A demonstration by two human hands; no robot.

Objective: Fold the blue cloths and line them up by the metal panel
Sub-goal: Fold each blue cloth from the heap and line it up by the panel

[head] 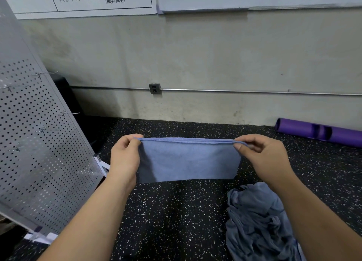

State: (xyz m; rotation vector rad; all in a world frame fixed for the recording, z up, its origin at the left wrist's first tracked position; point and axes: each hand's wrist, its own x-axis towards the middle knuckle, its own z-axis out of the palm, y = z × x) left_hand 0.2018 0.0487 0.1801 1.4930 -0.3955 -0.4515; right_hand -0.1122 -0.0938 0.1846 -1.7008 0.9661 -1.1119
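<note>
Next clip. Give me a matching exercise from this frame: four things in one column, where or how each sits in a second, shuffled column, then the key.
Things:
1. stretched blue cloth
2. crumpled cloths
3. purple tube
4. perforated metal panel

Places or states:
A. stands at the left edge of view
B. lies on the floor by the wall, far right
C. pinched at its top corners by the left hand and right hand
D. heaped on the floor, near right

Pairs: 1-C, 2-D, 3-B, 4-A.
</note>
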